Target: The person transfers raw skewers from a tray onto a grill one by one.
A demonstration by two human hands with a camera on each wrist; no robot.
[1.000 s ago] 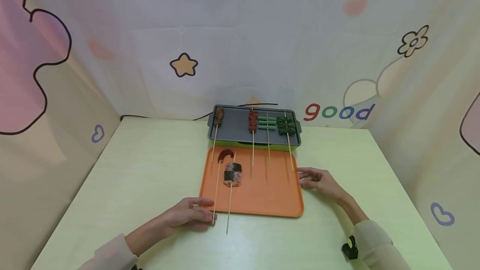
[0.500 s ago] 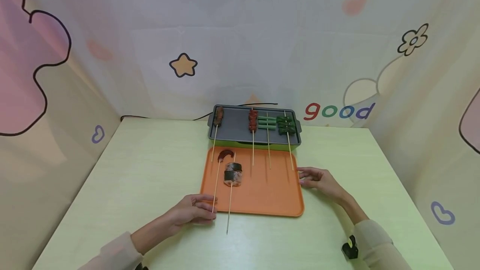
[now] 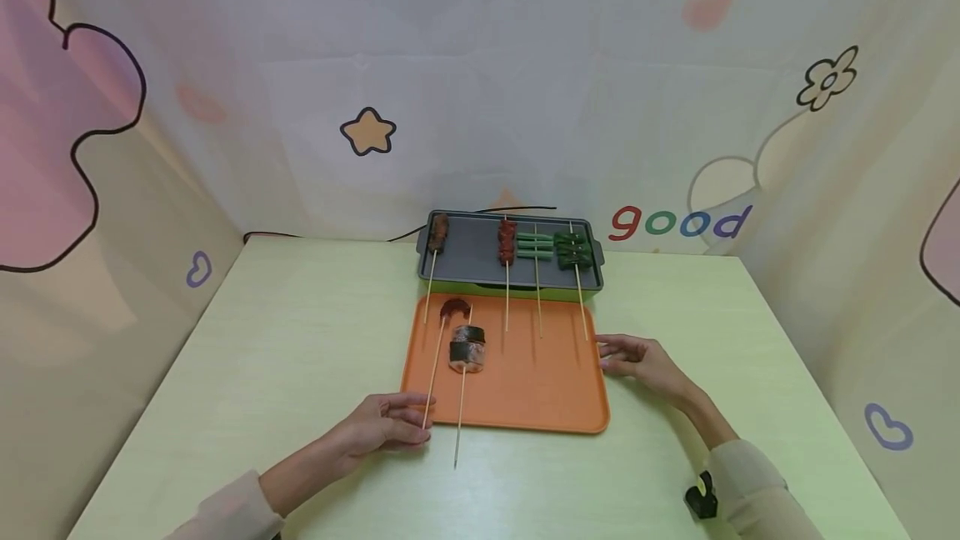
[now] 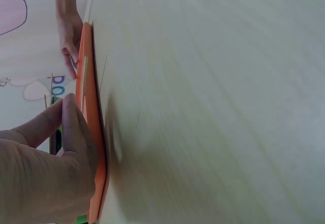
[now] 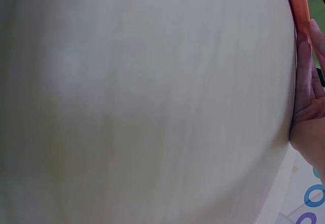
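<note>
My left hand (image 3: 386,423) pinches the bare lower end of a skewer (image 3: 434,373) at the tray's front left corner. A dark red, curved food piece (image 3: 455,308) tops this skewer, near the tray's far edge. Just right of it lies a skewer of pale pieces with black bands (image 3: 467,350), its stick passing over the front rim. Both skewers overlap the orange tray (image 3: 540,398). At the tray's right side my right hand (image 3: 637,363) grips the rim. The right wrist view shows fingers (image 5: 303,71) on both sides of that edge.
Behind the tray stands a green grill with a dark plate (image 3: 472,244). Across it lie a brown meat skewer (image 3: 438,233), a red meat skewer (image 3: 507,242), a green bean skewer (image 3: 535,246) and a leafy green skewer (image 3: 573,250). Their sticks extend over the tray.
My left hand first shifts slightly up and in over the tray's corner, its grip on the skewer changing. The curved piece then tips slightly to the right. My right hand stays put.
</note>
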